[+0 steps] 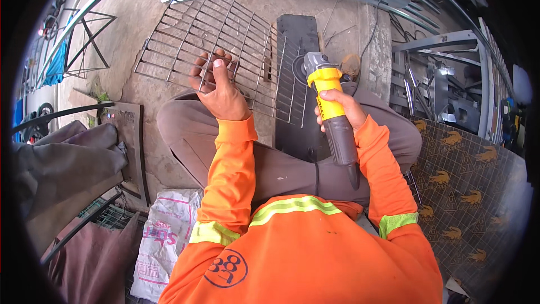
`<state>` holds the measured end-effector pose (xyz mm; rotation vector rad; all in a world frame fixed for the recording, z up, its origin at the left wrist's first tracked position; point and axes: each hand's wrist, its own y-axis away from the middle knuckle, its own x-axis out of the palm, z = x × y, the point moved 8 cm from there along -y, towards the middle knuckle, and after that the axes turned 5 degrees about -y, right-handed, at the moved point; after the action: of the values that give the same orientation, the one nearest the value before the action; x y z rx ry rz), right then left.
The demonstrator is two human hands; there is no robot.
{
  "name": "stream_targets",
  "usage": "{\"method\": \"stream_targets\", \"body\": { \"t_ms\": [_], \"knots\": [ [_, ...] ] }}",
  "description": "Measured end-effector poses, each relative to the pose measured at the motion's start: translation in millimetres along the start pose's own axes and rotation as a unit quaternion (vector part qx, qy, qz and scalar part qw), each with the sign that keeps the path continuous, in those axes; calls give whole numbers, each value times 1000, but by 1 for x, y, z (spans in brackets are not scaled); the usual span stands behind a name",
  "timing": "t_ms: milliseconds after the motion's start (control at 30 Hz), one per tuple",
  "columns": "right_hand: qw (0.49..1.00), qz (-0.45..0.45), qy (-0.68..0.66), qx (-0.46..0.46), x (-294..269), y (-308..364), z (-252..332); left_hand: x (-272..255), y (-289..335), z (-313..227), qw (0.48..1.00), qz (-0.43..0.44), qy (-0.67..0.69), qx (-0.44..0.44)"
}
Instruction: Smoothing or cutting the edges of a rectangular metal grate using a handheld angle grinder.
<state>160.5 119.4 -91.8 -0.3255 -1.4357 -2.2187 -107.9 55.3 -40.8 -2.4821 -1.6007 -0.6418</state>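
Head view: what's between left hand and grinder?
Between the left hand and grinder, the head view shows some of the wire grid, partly over the dark plank.

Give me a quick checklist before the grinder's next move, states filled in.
1. Grinder held: ok, right hand wraps its body.
2. Grid held: ok, left hand grips its near edge.
3. Left hand apart from disc: ok, it sits well to the disc's left.
4. Gloves on: not ok, both hands are bare.
5. Disc stopped: cannot tell from one still.
6. Grid resting on plank: cannot tell; its right part overlaps the plank in view, but contact is unclear.
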Motion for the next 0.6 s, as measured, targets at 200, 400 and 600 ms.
{"method": "stream_targets", "body": {
  "t_ms": [200, 400, 600],
  "knots": [
    [996, 49, 69, 21, 11, 68, -38, 6, -17, 5, 999, -27, -34, 6],
    [992, 61, 69, -88, -4, 104, -72, -14, -27, 24, 999, 13, -40, 8],
    [974, 130, -182, -31, 8, 89, -105, 4, 18, -4, 986, 12, -136, 94]
  ]
}}
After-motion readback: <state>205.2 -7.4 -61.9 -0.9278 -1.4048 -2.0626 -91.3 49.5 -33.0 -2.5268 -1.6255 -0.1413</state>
